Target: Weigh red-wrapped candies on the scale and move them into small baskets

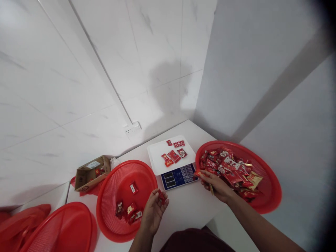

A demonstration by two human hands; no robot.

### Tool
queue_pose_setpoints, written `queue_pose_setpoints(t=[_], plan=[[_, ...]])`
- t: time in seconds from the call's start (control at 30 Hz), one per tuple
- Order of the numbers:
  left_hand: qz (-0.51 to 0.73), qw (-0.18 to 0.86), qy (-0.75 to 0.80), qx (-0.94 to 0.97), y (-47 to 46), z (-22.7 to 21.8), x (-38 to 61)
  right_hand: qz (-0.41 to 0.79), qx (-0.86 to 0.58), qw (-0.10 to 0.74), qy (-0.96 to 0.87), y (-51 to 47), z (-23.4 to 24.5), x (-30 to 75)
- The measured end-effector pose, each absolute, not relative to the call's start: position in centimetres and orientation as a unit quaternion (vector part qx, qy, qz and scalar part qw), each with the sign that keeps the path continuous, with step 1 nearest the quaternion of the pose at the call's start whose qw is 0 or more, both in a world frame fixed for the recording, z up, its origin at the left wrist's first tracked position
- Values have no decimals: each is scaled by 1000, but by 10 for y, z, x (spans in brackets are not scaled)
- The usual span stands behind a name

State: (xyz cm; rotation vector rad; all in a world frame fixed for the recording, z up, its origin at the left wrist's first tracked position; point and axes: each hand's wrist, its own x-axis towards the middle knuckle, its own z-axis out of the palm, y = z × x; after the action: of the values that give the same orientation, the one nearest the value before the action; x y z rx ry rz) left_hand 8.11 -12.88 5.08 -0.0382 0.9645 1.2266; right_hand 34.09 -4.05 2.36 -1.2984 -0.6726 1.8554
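Note:
My left hand (154,211) is closed on a small red candy packet (161,196) near the right rim of a red plastic basket (105,206), which holds several wrapped candies (131,211). At the left rim of a second red basket (274,199), my right hand (216,183) pinches another red packet (200,173); something gold-coloured shows under its fingers. That second basket is heaped with red, white and gold packets (231,168). Between the two baskets stands a digital scale (180,176), with several red packets (173,156) on its white tray (157,154).
An open cardboard box (91,173) with a few packets sits at the back left. Another red basket (76,227) and red plastic bags (23,224) lie at the lower left. Walls close in the white table (183,206) behind and to the right; a power socket (132,128) is on the wall.

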Motion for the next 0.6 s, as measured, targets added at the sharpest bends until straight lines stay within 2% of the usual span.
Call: queue_pose_setpoints(t=[0.6], plan=[[499,704,495,99,-137,54,92,701,-504,347,-366,-47,34,319]])
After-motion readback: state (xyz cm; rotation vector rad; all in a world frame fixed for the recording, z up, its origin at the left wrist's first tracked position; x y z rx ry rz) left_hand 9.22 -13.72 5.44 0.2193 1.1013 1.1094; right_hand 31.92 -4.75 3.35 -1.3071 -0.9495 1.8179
